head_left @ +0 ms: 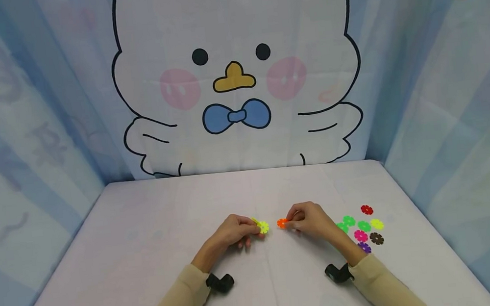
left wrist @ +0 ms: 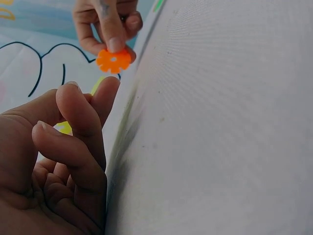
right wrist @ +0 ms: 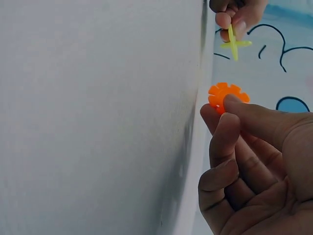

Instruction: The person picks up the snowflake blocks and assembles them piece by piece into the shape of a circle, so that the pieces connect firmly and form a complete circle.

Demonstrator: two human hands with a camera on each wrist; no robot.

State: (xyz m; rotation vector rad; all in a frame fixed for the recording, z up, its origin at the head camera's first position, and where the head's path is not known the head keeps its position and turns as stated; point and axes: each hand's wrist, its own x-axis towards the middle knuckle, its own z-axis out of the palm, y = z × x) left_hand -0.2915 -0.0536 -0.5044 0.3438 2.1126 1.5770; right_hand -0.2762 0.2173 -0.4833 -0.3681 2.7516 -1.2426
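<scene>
My left hand point(head_left: 239, 230) pinches a yellow notched plastic disc piece point(head_left: 263, 227) between thumb and fingers. Seen edge-on in the right wrist view, that yellow piece point(right wrist: 234, 44) forms a cross, like two discs slotted together. An orange notched disc point(head_left: 282, 223) is pinched at its edge by my right hand point(head_left: 311, 221). A short gap separates the orange disc from the yellow piece, both held low over the table. In the left wrist view my left fingers hide most of the yellow piece, while the orange disc point(left wrist: 113, 61) shows face-on.
Beside my right forearm lie several loose notched discs: red point(head_left: 367, 209), yellow point(head_left: 377, 224), green point(head_left: 364, 226), pink point(head_left: 361, 236), brown point(head_left: 377, 238) and purple point(head_left: 364, 247). The white table point(head_left: 153, 216) is bounded by printed cloth point(head_left: 244, 148) at the back and sides.
</scene>
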